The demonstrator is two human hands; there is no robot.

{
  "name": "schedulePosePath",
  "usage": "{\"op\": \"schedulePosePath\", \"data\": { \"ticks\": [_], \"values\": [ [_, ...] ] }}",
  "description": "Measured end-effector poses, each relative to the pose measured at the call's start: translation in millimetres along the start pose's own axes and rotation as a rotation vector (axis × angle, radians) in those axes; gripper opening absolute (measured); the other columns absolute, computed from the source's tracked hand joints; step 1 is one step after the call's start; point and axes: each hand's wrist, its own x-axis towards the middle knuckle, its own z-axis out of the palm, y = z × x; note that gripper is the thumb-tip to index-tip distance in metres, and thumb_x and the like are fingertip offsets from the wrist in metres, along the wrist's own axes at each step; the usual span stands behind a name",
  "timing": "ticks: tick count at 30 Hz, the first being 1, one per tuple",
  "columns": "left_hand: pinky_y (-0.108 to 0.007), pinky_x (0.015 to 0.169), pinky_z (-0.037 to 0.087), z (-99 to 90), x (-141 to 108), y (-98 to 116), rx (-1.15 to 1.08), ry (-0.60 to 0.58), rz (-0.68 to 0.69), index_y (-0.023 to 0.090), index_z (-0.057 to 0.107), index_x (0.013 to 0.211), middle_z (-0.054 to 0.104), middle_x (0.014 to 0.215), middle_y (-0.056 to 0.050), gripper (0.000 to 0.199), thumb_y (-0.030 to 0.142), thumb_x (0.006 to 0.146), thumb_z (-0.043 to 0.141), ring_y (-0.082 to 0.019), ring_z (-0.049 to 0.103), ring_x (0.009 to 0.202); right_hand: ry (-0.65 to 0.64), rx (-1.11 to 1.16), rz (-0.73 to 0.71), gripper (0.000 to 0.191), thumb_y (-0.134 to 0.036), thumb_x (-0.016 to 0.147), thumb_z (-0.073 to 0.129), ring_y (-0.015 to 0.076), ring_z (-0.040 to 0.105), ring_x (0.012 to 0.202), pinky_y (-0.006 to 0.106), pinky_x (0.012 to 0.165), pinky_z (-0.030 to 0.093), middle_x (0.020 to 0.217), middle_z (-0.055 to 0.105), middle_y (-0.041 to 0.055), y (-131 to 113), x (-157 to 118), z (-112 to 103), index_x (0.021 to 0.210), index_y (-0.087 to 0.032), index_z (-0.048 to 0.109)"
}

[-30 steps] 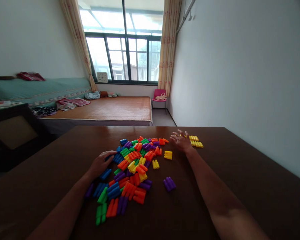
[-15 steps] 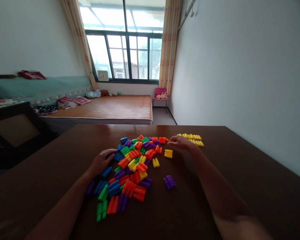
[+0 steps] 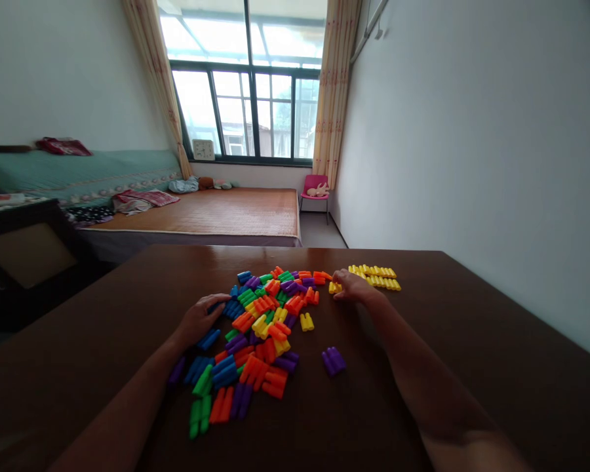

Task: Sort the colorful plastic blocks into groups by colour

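Observation:
A pile of plastic pieces in orange, green, blue, purple and yellow [image 3: 260, 324] covers the middle of the brown table [image 3: 373, 413]. Closed on a small yellow piece [image 3: 334, 288], my right hand [image 3: 351, 286] is to the right of the pile's far end. Beyond it, more yellow pieces [image 3: 373, 270] lie in two rows. My left hand [image 3: 204, 318] rests at the pile's left edge against blue pieces [image 3: 233, 308]; its fingers are together, and what they hold, if anything, is hidden. A yellow piece [image 3: 307, 322] and a purple piece [image 3: 333, 361] lie apart, right of the pile.
Past the table's far edge is a bed [image 3: 216, 210] with cloths on it. A pink chair [image 3: 315, 187] with a soft toy stands below the window. A dark cabinet [image 3: 24, 242] is at the left, a pale wall at the right.
The yellow piece that lay right of the pile has moved away from me, now in my right hand. My right hand has come down onto it and closed. My left hand has barely moved.

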Motion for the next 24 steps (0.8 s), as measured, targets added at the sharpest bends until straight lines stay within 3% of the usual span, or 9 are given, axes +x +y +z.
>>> {"op": "schedulePosePath", "data": {
  "ticks": [3, 8, 11, 14, 16, 20, 24],
  "values": [
    [-0.038, 0.100, 0.044, -0.4, 0, 1, -0.008, 0.000, -0.004, 0.022, 0.069, 0.106, 0.069, 0.114, -0.006, 0.045, 0.054, 0.082, 0.048, -0.025, 0.061, 0.109, -0.024, 0.149, -0.019, 0.044, -0.031, 0.064, 0.078, 0.0194, 0.060, 0.095, 0.029, 0.083, 0.046, 0.111, 0.061, 0.0073, 6, -1, -1, 0.104, -0.021, 0.063],
    [-0.040, 0.101, 0.044, -1.2, 0, 1, -0.010, -0.009, -0.013, 0.022, 0.069, 0.107, 0.069, 0.114, -0.007, 0.046, 0.054, 0.082, 0.048, -0.025, 0.060, 0.109, -0.016, 0.387, -0.033, 0.039, -0.035, 0.072, 0.071, 0.0176, 0.063, 0.087, 0.029, 0.080, 0.049, 0.099, 0.068, 0.0032, 12, -3, -2, 0.108, -0.025, 0.064],
    [-0.040, 0.101, 0.044, -1.2, 0, 1, -0.007, -0.006, -0.014, 0.023, 0.069, 0.107, 0.069, 0.114, -0.006, 0.045, 0.054, 0.082, 0.048, -0.025, 0.060, 0.109, 0.234, 0.450, 0.075, 0.037, -0.038, 0.074, 0.066, 0.0179, 0.064, 0.082, 0.030, 0.077, 0.050, 0.098, 0.069, 0.0050, 34, 1, -5, 0.108, -0.022, 0.065],
    [-0.040, 0.101, 0.044, -0.8, -1, 0, -0.009, 0.003, -0.010, 0.023, 0.069, 0.107, 0.069, 0.115, -0.006, 0.045, 0.054, 0.082, 0.049, -0.025, 0.060, 0.110, 0.560, 0.419, 0.269, 0.039, -0.037, 0.073, 0.064, 0.0197, 0.064, 0.082, 0.033, 0.077, 0.050, 0.102, 0.068, 0.0085, 76, 4, -5, 0.107, -0.019, 0.064],
    [-0.039, 0.101, 0.044, -0.5, -1, -1, -0.012, 0.010, -0.006, 0.023, 0.069, 0.107, 0.069, 0.115, -0.006, 0.045, 0.055, 0.082, 0.049, -0.025, 0.060, 0.110, 0.696, 0.385, 0.372, 0.042, -0.036, 0.071, 0.064, 0.0216, 0.064, 0.086, 0.034, 0.078, 0.050, 0.104, 0.068, 0.0113, 109, 2, -1, 0.108, -0.017, 0.064],
    [-0.039, 0.101, 0.044, 0.0, 0, -3, -0.014, 0.001, -0.005, 0.022, 0.069, 0.107, 0.069, 0.115, -0.007, 0.046, 0.054, 0.082, 0.049, -0.025, 0.060, 0.110, 0.782, 0.333, 0.509, 0.047, -0.037, 0.068, 0.064, 0.0247, 0.062, 0.092, 0.036, 0.084, 0.048, 0.103, 0.067, 0.0150, 160, -9, 16, 0.108, -0.012, 0.063],
    [-0.039, 0.101, 0.044, 0.1, 0, -3, -0.013, -0.005, -0.014, 0.022, 0.069, 0.108, 0.069, 0.115, -0.007, 0.046, 0.055, 0.082, 0.049, -0.025, 0.060, 0.110, 0.765, 0.334, 0.514, 0.050, -0.032, 0.067, 0.063, 0.0232, 0.063, 0.092, 0.034, 0.085, 0.048, 0.108, 0.067, 0.0141, 173, -11, 25, 0.113, -0.012, 0.062]
  ]
}}
